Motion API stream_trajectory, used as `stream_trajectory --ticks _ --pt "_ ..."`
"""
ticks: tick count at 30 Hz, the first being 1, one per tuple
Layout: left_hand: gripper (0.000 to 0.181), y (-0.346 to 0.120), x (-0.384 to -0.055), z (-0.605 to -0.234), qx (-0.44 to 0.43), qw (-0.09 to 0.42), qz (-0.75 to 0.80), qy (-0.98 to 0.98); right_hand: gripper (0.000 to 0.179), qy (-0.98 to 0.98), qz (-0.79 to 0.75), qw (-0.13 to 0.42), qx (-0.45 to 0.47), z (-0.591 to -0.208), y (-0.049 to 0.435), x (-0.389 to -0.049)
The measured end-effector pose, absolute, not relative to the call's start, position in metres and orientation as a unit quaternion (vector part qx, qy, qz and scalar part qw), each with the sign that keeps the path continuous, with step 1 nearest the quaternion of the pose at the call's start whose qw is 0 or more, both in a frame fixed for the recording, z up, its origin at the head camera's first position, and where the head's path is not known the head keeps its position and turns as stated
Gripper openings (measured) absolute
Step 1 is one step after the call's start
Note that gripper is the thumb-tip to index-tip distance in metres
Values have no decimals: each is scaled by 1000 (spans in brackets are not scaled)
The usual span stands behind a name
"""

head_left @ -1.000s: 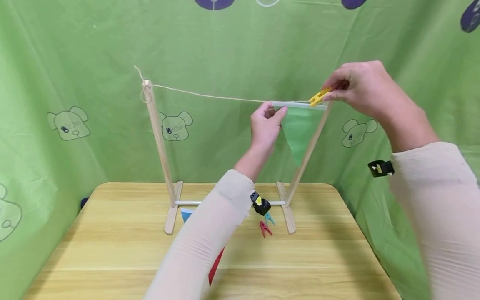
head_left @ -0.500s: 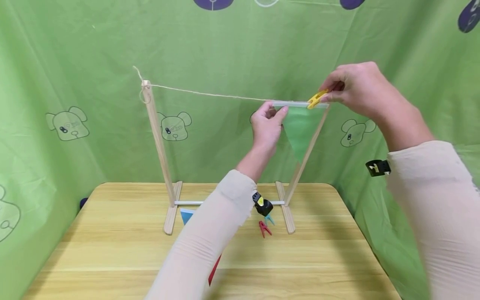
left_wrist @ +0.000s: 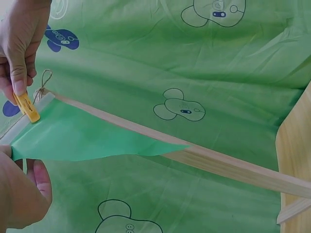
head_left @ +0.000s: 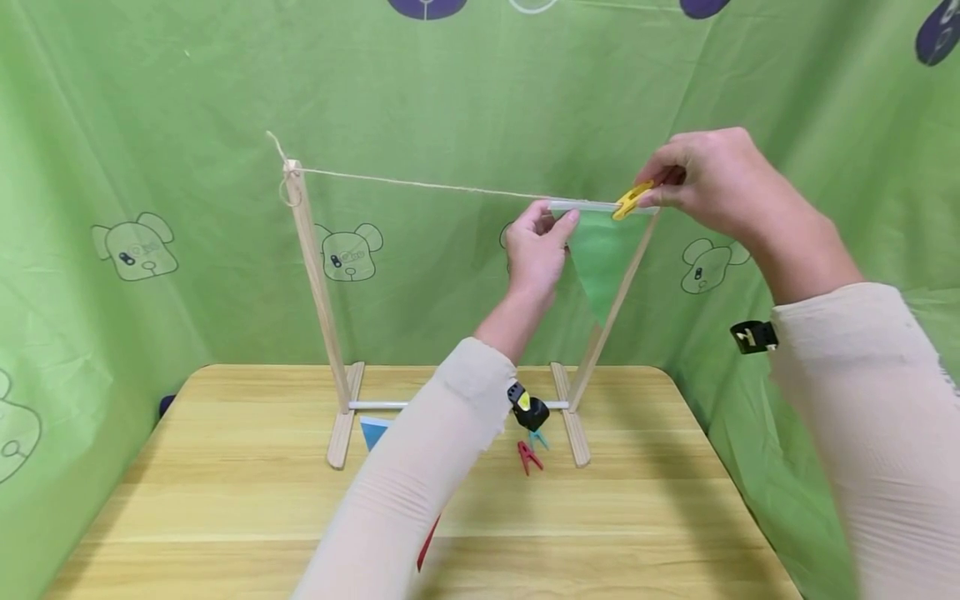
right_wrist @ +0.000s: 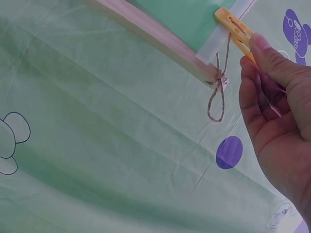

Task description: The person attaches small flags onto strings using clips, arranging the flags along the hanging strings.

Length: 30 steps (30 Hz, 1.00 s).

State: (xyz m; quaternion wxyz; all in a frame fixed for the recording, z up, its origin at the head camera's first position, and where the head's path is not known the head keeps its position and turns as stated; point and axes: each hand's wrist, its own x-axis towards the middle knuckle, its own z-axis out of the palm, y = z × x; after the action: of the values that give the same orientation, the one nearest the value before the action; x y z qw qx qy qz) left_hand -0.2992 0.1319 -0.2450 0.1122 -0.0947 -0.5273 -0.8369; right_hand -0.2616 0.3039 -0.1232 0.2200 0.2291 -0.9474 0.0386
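A green triangular pennant (head_left: 602,258) with a white top strip hangs at the right end of a string (head_left: 420,183). My left hand (head_left: 535,254) pinches the strip's left corner between thumb and fingers. Near the other end of the strip, my right hand (head_left: 705,175) pinches a yellow clothespin (head_left: 633,200) by its handles. In the left wrist view, the tip of the clothespin (left_wrist: 28,109) lies over the white strip. The right wrist view shows the clothespin's nose (right_wrist: 226,17) across the strip's edge, with a knotted twine loop (right_wrist: 217,99) close by.
A wooden left post (head_left: 318,275) and right post (head_left: 600,358) stand on feet joined by a white rod (head_left: 375,406). On the wooden table (head_left: 637,517) lie a red clothespin (head_left: 529,457), a blue clothespin (head_left: 537,439), a blue pennant (head_left: 372,431) and a red piece (head_left: 427,546), partly behind my left arm.
The yellow clothespin has shifted slightly left and down over the strip, with my right hand. My left hand and the pennant's left corner have risen slightly, and the string looks straighter.
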Motion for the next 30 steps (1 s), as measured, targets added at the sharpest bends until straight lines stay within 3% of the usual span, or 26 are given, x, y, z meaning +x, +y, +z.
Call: stream_trajectory --ticks 23,30 --pt "16 127 -302 -247 -100 132 -840 -517 30 -958 25 182 219 -124 300 -262" --pt "15 125 -302 -251 -94 111 -837 -527 39 -961 37 166 217 -126 298 -263"
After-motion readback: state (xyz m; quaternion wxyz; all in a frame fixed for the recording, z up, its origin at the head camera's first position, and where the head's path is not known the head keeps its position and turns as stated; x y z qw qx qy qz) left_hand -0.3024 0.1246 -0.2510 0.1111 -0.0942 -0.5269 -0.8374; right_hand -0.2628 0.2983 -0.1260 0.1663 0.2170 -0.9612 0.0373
